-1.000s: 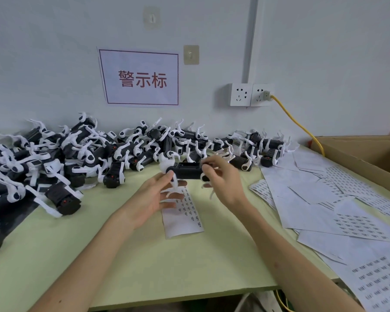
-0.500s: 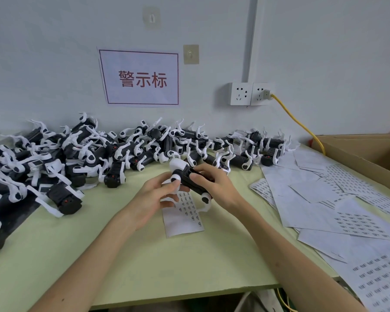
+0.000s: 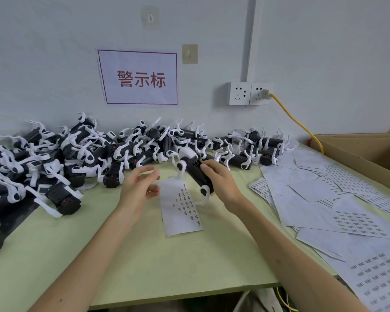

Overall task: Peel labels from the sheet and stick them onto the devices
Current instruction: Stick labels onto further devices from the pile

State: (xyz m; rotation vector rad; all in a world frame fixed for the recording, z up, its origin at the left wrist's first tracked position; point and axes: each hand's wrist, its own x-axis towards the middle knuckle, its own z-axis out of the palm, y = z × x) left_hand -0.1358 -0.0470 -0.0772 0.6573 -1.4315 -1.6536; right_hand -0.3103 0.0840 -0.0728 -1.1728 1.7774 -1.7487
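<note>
My right hand (image 3: 221,182) grips a black device with white legs (image 3: 195,171), held tilted above the table's middle. My left hand (image 3: 137,186) hovers just left of it, fingers loosely spread and blurred, holding nothing that I can make out. Under both hands lies a white label sheet (image 3: 180,212) with small black labels on its right half. A big pile of the same black and white devices (image 3: 77,154) covers the table's left and back.
More label sheets (image 3: 338,203) lie spread over the table's right side. A cardboard box (image 3: 369,152) stands at the far right. A yellow cable (image 3: 295,119) runs from the wall socket (image 3: 249,93). The green table's front edge (image 3: 167,296) is near me.
My right hand has turned the device from level to tilted and lifted it a little. My left hand has let go of it and drawn back to the left.
</note>
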